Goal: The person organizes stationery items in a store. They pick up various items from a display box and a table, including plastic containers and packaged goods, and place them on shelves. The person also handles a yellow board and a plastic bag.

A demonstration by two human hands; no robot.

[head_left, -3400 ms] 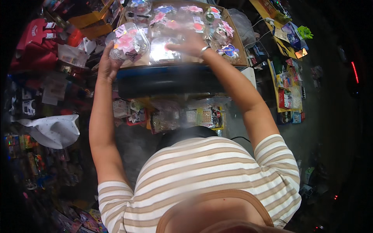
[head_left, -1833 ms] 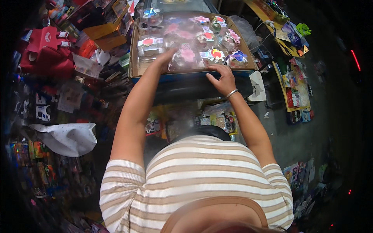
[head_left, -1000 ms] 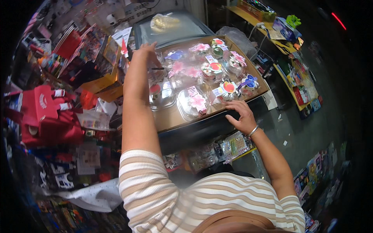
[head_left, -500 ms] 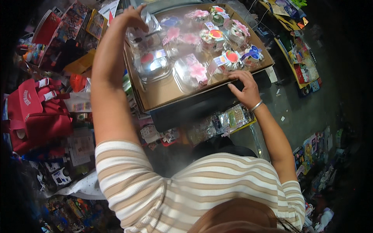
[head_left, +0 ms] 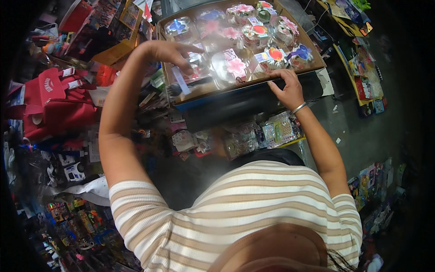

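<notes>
A shallow cardboard box (head_left: 206, 93) holds several clear plastic containers with flower decorations and labels. My left hand (head_left: 170, 53) reaches into its near left corner, thumb and fingers curved around a clear plastic container (head_left: 201, 72), partly hidden by the hand and blurred. Beside it sits a container with a pink flower (head_left: 236, 67). A container with a blue flower (head_left: 179, 27) stands in the far left corner. At the near right edge, my right hand (head_left: 289, 88) grips the box rim, fingers over the top and thumb on the outer side.
Left of me lie a red bag (head_left: 59, 102) and a toy car (head_left: 74, 172) among piled goods. Below the box are clear packages (head_left: 277, 129). A yellow-edged tray (head_left: 355, 79) of packaged items stands on the right, with more packages (head_left: 369, 179) nearer me.
My left hand has moved from the far left corner to the container in the near left corner. The box appears higher in view. My right hand stays at the rim.
</notes>
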